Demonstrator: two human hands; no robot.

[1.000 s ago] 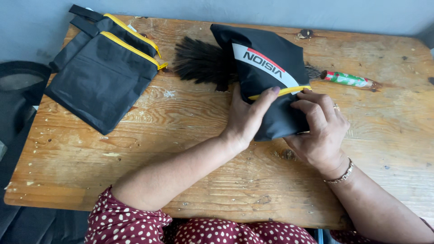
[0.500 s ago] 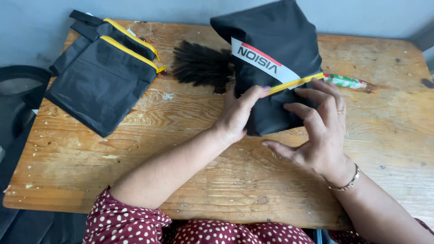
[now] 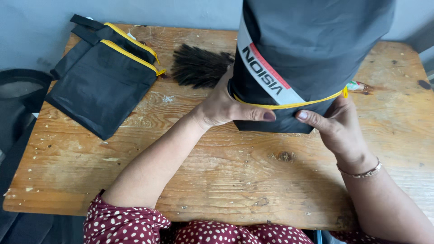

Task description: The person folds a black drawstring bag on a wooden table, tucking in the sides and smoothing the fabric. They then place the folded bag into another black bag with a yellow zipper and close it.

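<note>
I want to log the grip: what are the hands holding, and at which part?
Both the left hand and the right hand hold a black bag with a yellow zipper, gripping its lower edge from either side, thumbs in front.

soft, even daylight, faint shadows on the wooden table (image 3: 226, 180), sharp focus throughout.

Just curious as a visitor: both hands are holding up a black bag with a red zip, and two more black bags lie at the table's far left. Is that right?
Not quite: the zip is yellow, not red, as the head view shows. The left hand and right hand do hold up the black bag, and two more black bags lie at the far left of the table.
</note>
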